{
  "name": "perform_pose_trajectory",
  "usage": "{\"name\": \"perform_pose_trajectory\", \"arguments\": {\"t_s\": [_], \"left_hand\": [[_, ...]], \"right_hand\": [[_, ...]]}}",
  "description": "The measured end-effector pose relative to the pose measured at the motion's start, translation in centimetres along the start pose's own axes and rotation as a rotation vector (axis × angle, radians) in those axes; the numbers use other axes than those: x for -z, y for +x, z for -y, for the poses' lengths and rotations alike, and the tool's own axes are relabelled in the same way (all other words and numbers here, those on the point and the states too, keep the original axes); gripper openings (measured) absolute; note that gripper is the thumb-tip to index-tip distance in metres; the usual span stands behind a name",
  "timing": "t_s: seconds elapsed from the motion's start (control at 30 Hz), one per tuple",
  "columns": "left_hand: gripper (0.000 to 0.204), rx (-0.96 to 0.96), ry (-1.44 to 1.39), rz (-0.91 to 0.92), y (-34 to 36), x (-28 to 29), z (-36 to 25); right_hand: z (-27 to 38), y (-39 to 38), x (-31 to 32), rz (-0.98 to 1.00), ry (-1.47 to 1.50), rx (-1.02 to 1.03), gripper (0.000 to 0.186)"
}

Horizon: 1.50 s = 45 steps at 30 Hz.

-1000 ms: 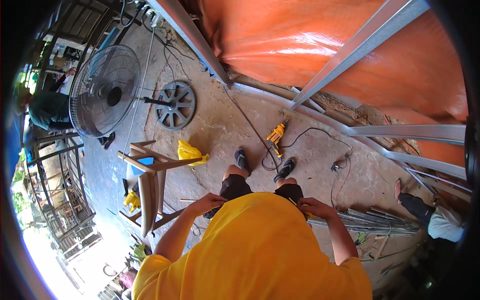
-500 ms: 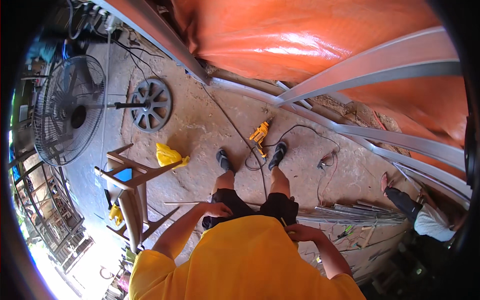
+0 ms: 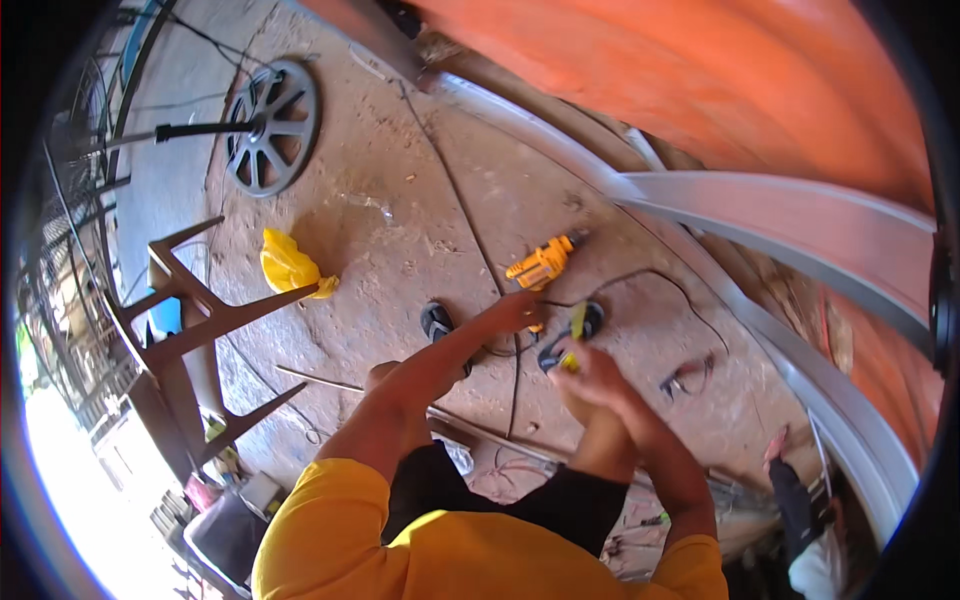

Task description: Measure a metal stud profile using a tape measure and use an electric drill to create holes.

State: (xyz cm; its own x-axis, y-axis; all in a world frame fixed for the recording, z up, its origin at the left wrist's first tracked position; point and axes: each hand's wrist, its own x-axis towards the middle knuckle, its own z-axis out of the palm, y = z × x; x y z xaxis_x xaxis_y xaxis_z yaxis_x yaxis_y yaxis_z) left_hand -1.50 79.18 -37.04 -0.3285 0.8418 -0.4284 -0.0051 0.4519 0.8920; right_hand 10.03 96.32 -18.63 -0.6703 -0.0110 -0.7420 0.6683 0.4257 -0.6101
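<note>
A yellow-and-black power drill lies on the floor in front of my feet, its cord running off to the right. My left hand is at the drill's handle, fingers closed round it and covering most of it. My right hand, slightly blurred, is closed on a slim yellow tool whose exact kind I cannot make out. It is above my right shoe, which it partly hides. Both arms reach down past my bent knees.
A yellow plastic bag and an upturned brown chair are at left, with a round fan base beyond. Metal beams cross the right beside orange sheeting. Black cords trail over the floor. Another person is at lower right.
I have bent down toward the floor. My left hand has gone from my waist to the drill's handle. My right hand has moved from my waist to above my right shoe, with the yellow tool.
</note>
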Motion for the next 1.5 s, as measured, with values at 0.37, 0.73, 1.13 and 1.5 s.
{"name": "perform_pose_trajectory", "arguments": {"t_s": [0.37,0.73,1.13,1.5], "left_hand": [[0.092,0.128,0.53,-0.29,13.4,-3.8,6.5],[0.084,0.199,0.622,-0.248,14.2,-5.0,6.7],[0.084,0.205,0.456,-0.364,6.7,6.7,6.6],[0.091,0.73,0.274,-0.967,4.4,30.4,11.1]], "right_hand": [[-24.4,19.4,3.0,-0.147,-0.329,-0.05,0.039],[-24.2,10.6,3.7,-0.246,-0.43,-0.235,0.042],[-25.0,2.3,5.9,-0.183,-0.413,-0.498,0.039],[-10.7,1.9,7.0,-0.106,0.083,-0.392,0.029]]}}
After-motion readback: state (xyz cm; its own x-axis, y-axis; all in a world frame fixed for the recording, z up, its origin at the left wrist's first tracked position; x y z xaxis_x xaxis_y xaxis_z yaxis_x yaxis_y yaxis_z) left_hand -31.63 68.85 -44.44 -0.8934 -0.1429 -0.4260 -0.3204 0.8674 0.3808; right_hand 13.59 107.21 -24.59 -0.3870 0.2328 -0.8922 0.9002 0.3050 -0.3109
